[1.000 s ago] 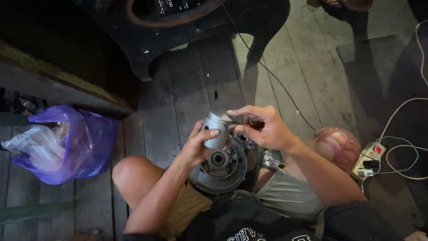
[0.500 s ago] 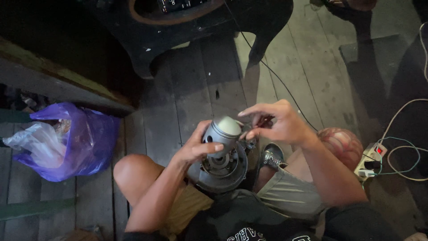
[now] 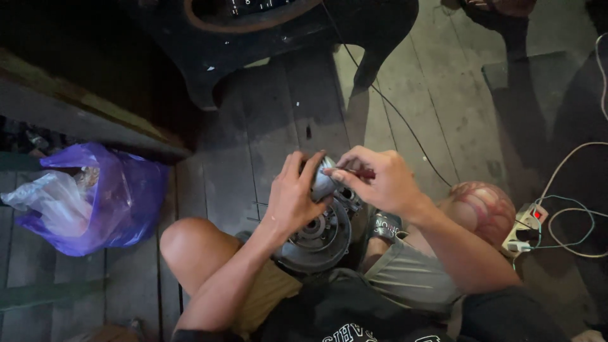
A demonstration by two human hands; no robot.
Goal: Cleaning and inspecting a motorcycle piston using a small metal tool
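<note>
A purple plastic bag (image 3: 104, 202) on the plank floor holds crumpled clear plastic (its other contents are unclear). Above the person's lap, the left hand (image 3: 294, 199) wraps a smooth grey metal cylinder (image 3: 323, 183) over a round, ribbed metal housing (image 3: 313, 237); the right hand (image 3: 377, 180) pinches a thin tool at its top.

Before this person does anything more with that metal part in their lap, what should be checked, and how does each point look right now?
1. Left hand grips the small grey cylinder: ok.
2. Right hand pinches a thin tool at the cylinder: ok; tool tip cannot tell.
3. Round metal housing rests steady between the knees: ok.
4. Light on the work: not ok, dim.
5. Power strip and cables lie apart from the hands: ok.
</note>
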